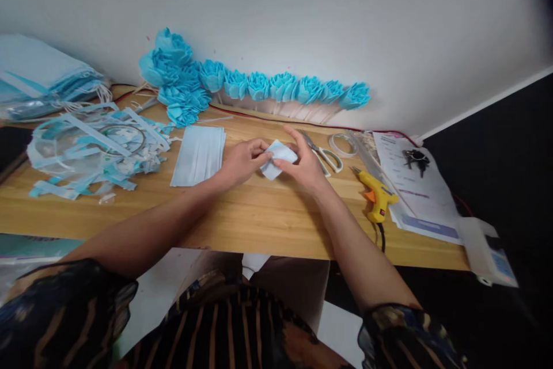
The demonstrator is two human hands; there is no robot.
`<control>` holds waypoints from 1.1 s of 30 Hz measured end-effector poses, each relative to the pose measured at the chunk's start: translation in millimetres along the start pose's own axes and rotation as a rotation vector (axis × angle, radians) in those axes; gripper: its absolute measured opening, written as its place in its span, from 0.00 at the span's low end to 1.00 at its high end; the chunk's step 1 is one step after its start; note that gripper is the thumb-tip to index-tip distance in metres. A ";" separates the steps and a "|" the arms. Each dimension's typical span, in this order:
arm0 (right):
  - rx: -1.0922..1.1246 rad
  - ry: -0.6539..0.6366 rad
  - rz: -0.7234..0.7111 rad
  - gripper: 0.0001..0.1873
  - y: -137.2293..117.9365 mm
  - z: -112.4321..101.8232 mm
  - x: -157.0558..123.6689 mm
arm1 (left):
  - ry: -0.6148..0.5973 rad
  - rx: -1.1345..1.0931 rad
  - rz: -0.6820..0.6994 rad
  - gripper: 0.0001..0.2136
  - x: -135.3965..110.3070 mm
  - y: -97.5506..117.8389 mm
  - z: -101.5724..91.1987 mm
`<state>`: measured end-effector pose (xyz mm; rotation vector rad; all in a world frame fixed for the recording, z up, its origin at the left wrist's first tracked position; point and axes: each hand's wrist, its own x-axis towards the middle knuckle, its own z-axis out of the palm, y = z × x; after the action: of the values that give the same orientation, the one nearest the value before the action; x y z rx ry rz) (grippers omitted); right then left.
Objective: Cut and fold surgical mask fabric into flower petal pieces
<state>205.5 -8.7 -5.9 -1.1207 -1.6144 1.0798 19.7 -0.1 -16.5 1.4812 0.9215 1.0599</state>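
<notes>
A small folded piece of pale blue mask fabric is held between both hands over the middle of the wooden table. My left hand pinches its left side with closed fingers. My right hand grips its right side, index finger raised along the top. A stack of flat pale blue face masks lies just left of my left hand.
Blue fabric flowers line the wall. A pile of mask scraps and strips lies at left, with packed masks behind. Scissors, a tape roll, a yellow glue gun, papers and keys sit at right.
</notes>
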 end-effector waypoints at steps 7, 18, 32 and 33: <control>0.300 0.064 0.170 0.23 12.7 0.1 6.2 | 0.134 -0.082 -0.014 0.07 3.8 -1.5 0.3; 0.211 0.073 0.071 0.15 8.3 -1.0 6.1 | 0.030 -0.141 -0.047 0.08 6.9 -2.2 -4.4; 0.307 0.024 0.074 0.10 0.0 -16.6 5.3 | -0.043 0.024 0.143 0.04 1.1 6.9 -12.6; 0.314 0.008 0.088 0.13 -1.9 -18.2 4.7 | -0.037 0.070 0.161 0.06 1.1 4.8 -13.0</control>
<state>221.5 -1.5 1.2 -0.9895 -1.3420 1.3319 7.8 4.2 -10.8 1.6503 0.8315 1.1222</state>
